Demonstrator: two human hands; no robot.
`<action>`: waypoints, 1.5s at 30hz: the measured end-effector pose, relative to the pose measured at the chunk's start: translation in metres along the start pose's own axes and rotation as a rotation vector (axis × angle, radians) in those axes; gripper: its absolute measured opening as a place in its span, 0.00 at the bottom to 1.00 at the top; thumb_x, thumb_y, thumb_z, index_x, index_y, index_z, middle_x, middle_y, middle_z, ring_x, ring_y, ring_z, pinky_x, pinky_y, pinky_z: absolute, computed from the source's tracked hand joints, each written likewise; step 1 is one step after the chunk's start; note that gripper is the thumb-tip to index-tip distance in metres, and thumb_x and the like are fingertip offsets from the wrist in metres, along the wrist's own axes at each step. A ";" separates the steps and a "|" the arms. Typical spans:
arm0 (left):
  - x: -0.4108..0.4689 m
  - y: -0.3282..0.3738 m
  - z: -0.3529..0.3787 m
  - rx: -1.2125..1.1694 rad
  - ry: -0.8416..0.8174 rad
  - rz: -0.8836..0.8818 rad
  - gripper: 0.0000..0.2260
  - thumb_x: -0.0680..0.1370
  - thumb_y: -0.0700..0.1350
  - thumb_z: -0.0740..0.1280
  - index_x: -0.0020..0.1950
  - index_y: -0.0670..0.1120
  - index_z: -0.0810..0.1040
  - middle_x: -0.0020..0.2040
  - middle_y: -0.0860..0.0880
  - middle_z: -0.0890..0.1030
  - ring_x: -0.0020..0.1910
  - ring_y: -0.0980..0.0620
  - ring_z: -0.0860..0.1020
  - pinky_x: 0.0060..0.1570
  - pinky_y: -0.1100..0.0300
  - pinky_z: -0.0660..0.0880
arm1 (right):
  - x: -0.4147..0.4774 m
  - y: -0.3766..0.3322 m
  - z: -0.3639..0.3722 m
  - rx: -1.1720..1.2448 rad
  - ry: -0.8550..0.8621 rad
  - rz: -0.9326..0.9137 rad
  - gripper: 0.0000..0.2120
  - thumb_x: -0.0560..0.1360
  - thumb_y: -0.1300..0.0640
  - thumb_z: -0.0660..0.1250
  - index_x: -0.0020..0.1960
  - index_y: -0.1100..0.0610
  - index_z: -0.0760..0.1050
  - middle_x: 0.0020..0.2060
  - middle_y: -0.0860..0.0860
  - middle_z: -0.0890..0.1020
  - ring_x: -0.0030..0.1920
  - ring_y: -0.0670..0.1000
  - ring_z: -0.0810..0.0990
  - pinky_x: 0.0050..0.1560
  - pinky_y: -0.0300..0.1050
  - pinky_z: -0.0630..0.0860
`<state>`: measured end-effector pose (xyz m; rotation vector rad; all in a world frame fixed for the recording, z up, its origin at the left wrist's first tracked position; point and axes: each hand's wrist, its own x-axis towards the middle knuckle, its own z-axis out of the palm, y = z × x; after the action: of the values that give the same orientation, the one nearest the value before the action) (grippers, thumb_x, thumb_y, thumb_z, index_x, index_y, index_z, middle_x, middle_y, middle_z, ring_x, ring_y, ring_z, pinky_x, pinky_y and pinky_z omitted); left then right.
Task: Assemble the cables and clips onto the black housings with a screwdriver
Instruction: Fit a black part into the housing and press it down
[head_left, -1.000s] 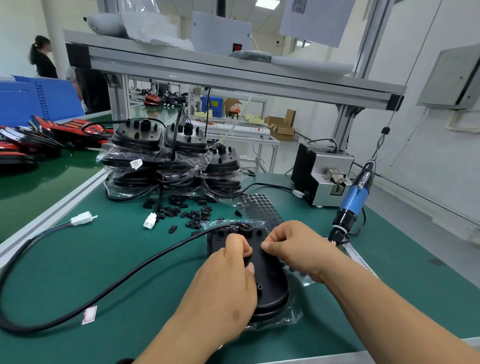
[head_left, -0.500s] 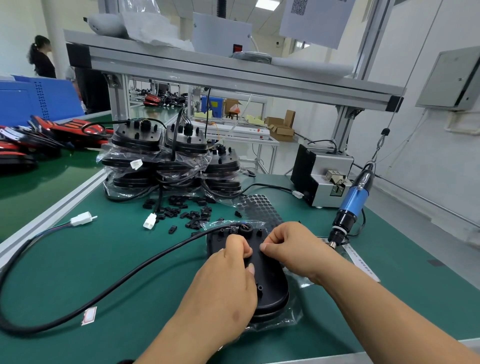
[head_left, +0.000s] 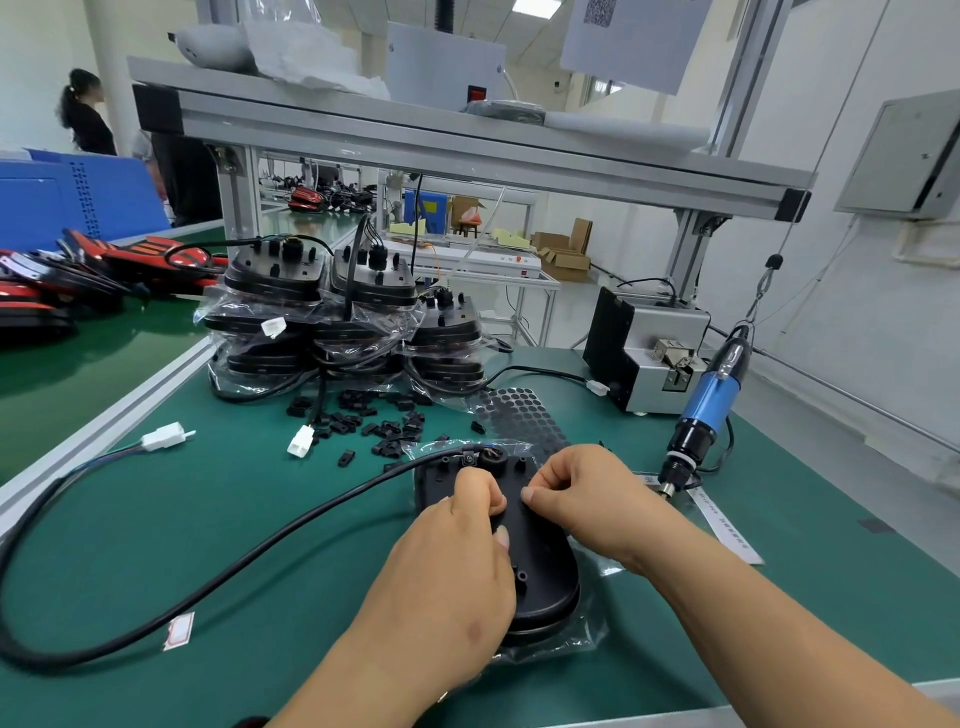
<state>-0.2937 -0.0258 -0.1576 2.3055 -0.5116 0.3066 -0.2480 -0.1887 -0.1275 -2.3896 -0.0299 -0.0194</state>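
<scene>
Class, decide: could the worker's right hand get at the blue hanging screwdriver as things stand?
Probably yes. The blue electric screwdriver hangs just right of the right hand, with nothing standing between them; its fingers, busy on the black plastic housing, must let go first.

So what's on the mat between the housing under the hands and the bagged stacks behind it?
In the head view: scattered small black clips, a white connector and a sheet of black round pads.
</scene>
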 end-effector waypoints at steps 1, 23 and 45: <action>0.000 0.000 0.000 0.000 -0.001 -0.002 0.06 0.81 0.49 0.55 0.52 0.57 0.57 0.58 0.56 0.75 0.53 0.56 0.73 0.50 0.56 0.72 | 0.000 0.000 0.001 -0.008 0.009 -0.002 0.09 0.75 0.56 0.68 0.39 0.59 0.79 0.31 0.51 0.80 0.32 0.48 0.74 0.37 0.43 0.74; 0.022 -0.004 -0.016 0.007 -0.075 0.012 0.10 0.81 0.42 0.54 0.48 0.58 0.57 0.61 0.62 0.75 0.54 0.63 0.73 0.52 0.60 0.72 | -0.016 0.033 0.021 0.807 0.224 0.151 0.07 0.78 0.66 0.61 0.50 0.56 0.73 0.35 0.53 0.75 0.27 0.45 0.75 0.30 0.39 0.72; 0.022 -0.005 -0.006 0.060 -0.056 0.007 0.14 0.77 0.51 0.63 0.47 0.59 0.56 0.53 0.59 0.77 0.52 0.59 0.76 0.52 0.54 0.75 | 0.001 0.004 -0.002 -0.350 0.067 -0.345 0.07 0.77 0.53 0.65 0.42 0.45 0.70 0.42 0.41 0.71 0.45 0.43 0.70 0.46 0.33 0.63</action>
<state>-0.2725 -0.0239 -0.1484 2.3768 -0.5449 0.2643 -0.2465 -0.1936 -0.1288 -2.7005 -0.4388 -0.2883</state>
